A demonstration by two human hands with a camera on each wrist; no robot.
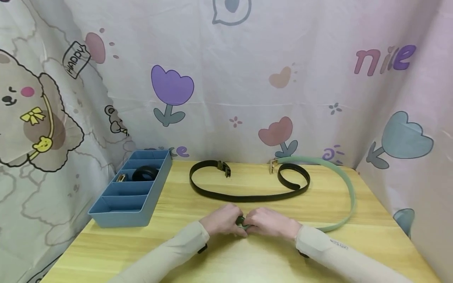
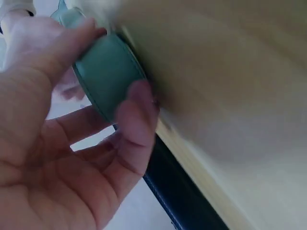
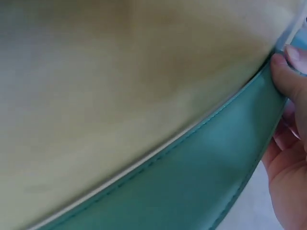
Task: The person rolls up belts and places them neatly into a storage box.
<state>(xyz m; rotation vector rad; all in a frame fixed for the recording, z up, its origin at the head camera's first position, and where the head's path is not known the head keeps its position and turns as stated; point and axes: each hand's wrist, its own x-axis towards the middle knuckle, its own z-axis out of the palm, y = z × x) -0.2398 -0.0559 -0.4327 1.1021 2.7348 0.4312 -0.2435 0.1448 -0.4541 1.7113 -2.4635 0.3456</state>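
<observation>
A mint-green belt [image 1: 348, 192] curves along the right side of the table, its gold buckle [image 1: 273, 166] at the back. Its other end is bent into a small coil between both hands, near the table's middle. My left hand [image 1: 224, 221] pinches the coil between thumb and fingers; the left wrist view shows the curved green strap [image 2: 108, 69] there. Close against it, my right hand [image 1: 270, 222] grips the strap [image 3: 192, 172] between thumb and fingers. Beyond the hands lies a black belt [image 1: 244, 198], its right end looped and its dark buckle [image 1: 224, 168] at left.
A blue divided box [image 1: 148, 204] stands at the left of the table. One compartment holds a rolled black belt [image 1: 145, 173] with a gold buckle [image 1: 121, 178] beside it. A printed curtain [image 1: 226, 78] hangs behind the table and along both sides.
</observation>
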